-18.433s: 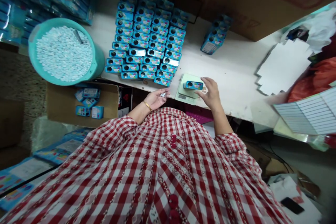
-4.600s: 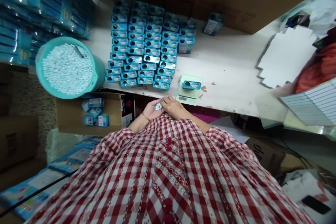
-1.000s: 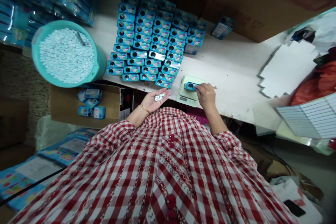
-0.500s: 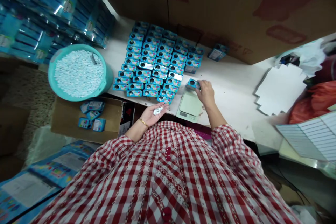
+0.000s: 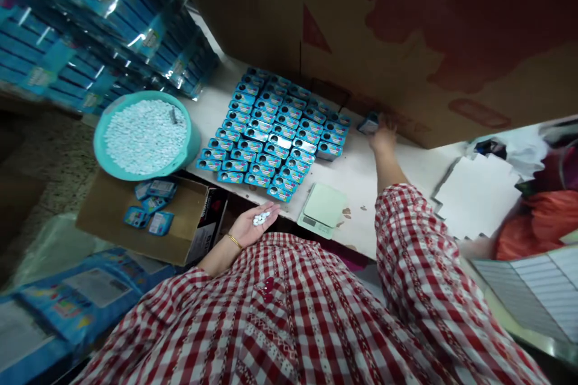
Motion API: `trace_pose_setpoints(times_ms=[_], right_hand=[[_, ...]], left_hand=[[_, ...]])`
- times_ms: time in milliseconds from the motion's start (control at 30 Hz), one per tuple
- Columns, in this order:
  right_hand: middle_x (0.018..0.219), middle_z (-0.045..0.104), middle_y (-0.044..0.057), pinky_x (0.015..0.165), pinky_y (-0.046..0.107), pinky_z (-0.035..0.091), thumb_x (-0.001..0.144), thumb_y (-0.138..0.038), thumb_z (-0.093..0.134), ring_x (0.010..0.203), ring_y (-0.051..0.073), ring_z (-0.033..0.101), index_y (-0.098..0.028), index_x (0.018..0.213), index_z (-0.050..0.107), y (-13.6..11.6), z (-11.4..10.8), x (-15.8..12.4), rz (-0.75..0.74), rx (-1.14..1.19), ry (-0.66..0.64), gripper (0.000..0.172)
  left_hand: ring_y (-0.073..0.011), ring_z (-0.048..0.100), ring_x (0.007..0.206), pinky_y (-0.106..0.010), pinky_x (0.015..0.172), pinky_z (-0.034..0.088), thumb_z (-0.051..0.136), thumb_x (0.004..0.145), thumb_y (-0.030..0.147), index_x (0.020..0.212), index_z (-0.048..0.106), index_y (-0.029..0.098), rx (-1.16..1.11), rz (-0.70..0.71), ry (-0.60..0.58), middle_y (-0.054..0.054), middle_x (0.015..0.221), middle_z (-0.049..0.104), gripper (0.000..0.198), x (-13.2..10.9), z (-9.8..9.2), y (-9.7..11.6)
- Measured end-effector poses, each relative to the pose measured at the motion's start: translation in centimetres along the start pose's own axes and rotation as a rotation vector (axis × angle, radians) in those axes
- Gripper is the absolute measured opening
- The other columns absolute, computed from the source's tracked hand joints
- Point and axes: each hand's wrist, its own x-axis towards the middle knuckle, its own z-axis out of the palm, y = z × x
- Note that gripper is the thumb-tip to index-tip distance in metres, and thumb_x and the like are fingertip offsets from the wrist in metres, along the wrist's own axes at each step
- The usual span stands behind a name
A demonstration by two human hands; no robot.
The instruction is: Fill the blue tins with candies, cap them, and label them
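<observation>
My left hand (image 5: pixel 253 224) lies palm up by the table's front edge, fingers stretched out, with a small heap of white tablets (image 5: pixel 261 218) on it. At the back right, my right hand (image 5: pixel 383 134) has its fingers around the right side of a small blue box (image 5: pixel 369 124) beside the large carton; the fingertips are blurred. Many like blue boxes (image 5: pixel 271 132), each with a dark round spot on top, stand in close rows in mid-table. A pale green scale (image 5: pixel 323 207) with nothing on its plate sits between the rows and my right sleeve.
A turquoise bucket (image 5: pixel 193 143) full of white tablets stands at left, over an open carton (image 5: pixel 183 234) with several blue boxes. A tall carton (image 5: pixel 343 30) walls the back. Wrapped blue packs (image 5: pixel 108 30) are stacked left; white cards (image 5: pixel 478 192) lie right.
My right hand has let go of a blue box at the front of the rightmost row and moved back and right to another. My left hand still holds the tablets. The view has tilted up.
</observation>
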Motion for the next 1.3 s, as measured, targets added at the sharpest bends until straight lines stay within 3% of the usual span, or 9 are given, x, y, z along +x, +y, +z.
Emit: trace_pose_setpoints(times_ms=[133, 267, 367, 500, 633, 867, 1000, 1100, 1300], right_hand=[[0.139, 0.032, 0.024, 0.097, 0.041, 0.033, 0.087, -0.02, 0.042, 0.129, 0.029, 0.027, -0.009, 0.134, 0.038, 0.1, 0.6, 2.1, 0.051, -0.053, -0.052, 0.049], [0.126, 0.046, 0.022, 0.088, 0.039, 0.039, 0.085, -0.012, 0.038, 0.112, 0.027, 0.044, -0.008, 0.123, 0.05, 0.5, 0.6, -1.0, 0.035, -0.074, 0.001, 0.04], [0.121, 0.051, 0.018, 0.083, 0.038, 0.044, 0.082, -0.02, 0.047, 0.105, 0.027, 0.049, -0.012, 0.122, 0.051, 1.1, -0.8, -7.1, -0.059, -0.088, -0.01, 0.041], [0.116, 0.054, 0.015, 0.078, 0.037, 0.047, 0.086, -0.03, 0.045, 0.103, 0.027, 0.049, -0.015, 0.126, 0.05, 0.6, -2.5, -17.7, -0.329, -0.079, -0.019, 0.043], [0.111, 0.057, 0.016, 0.079, 0.037, 0.047, 0.087, -0.03, 0.044, 0.096, 0.026, 0.051, -0.012, 0.125, 0.051, -1.2, -1.2, -24.5, -0.468, -0.066, -0.096, 0.043], [0.121, 0.054, 0.017, 0.092, 0.045, 0.039, 0.09, -0.029, 0.045, 0.111, 0.029, 0.045, -0.013, 0.127, 0.051, -5.9, 0.2, -28.9, -0.468, 0.031, -0.103, 0.041], [0.117, 0.056, 0.015, 0.091, 0.037, 0.043, 0.091, -0.022, 0.042, 0.103, 0.024, 0.049, -0.012, 0.125, 0.053, -11.4, 0.6, -31.8, -0.696, 0.148, -0.329, 0.037], [0.117, 0.055, 0.017, 0.088, 0.035, 0.046, 0.089, -0.014, 0.043, 0.103, 0.023, 0.05, -0.008, 0.12, 0.055, -14.3, 1.7, -32.8, -0.748, 0.161, -0.474, 0.034], [0.11, 0.058, 0.014, 0.087, 0.034, 0.047, 0.09, -0.012, 0.044, 0.103, 0.02, 0.052, -0.011, 0.107, 0.061, -15.2, 2.0, -33.1, -0.841, 0.234, -0.55, 0.023]], left_hand=[[-0.0206, 0.068, 0.092, -0.027, 0.079, 0.056, 0.043, 0.078, 0.002, 0.119, 0.054, 0.003, -0.012, -0.007, 0.019, -0.017, 0.095, 0.07, 0.042, -0.3, -0.3, -0.5], [-0.0198, 0.069, 0.088, -0.028, 0.081, 0.055, 0.044, 0.078, 0.001, 0.119, 0.054, 0.003, 0.007, -0.045, -0.011, -0.016, 0.094, 0.07, 0.042, 0.3, -0.2, -0.8], [-0.0188, 0.069, 0.086, -0.028, 0.08, 0.055, 0.044, 0.079, 0.003, 0.115, 0.057, 0.005, 0.036, -0.097, -0.08, -0.015, 0.094, 0.07, 0.038, 1.1, 0.4, -0.8], [-0.0177, 0.069, 0.081, -0.027, 0.078, 0.055, 0.043, 0.084, 0.008, 0.105, 0.061, 0.005, 0.069, -0.126, -0.128, -0.014, 0.091, 0.071, 0.027, 2.0, 1.9, -1.0], [-0.0191, 0.068, 0.083, -0.03, 0.077, 0.054, 0.04, 0.09, 0.019, 0.1, 0.062, 0.005, 0.094, -0.185, -0.228, -0.014, 0.091, 0.07, 0.027, 2.4, 2.9, -1.5], [-0.0191, 0.068, 0.088, -0.031, 0.083, 0.052, 0.036, 0.092, 0.017, 0.094, 0.063, 0.006, 0.136, -0.196, -0.213, -0.014, 0.092, 0.07, 0.03, 1.8, 1.6, -2.3], [-0.0159, 0.068, 0.08, -0.029, 0.078, 0.053, 0.032, 0.093, 0.019, 0.104, 0.063, 0.007, 0.135, -0.184, -0.213, -0.01, 0.086, 0.071, 0.034, 1.2, -0.2, -2.5], [-0.0158, 0.067, 0.083, -0.03, 0.082, 0.053, 0.03, 0.095, 0.021, 0.113, 0.06, 0.007, 0.129, -0.165, -0.163, -0.01, 0.089, 0.071, 0.038, 0.5, -1.3, -2.5], [-0.0171, 0.066, 0.092, -0.03, 0.086, 0.052, 0.029, 0.094, 0.022, 0.12, 0.055, 0.005, 0.151, -0.196, -0.12, -0.014, 0.104, 0.068, 0.04, -0.4, -1.9, -2.2]])
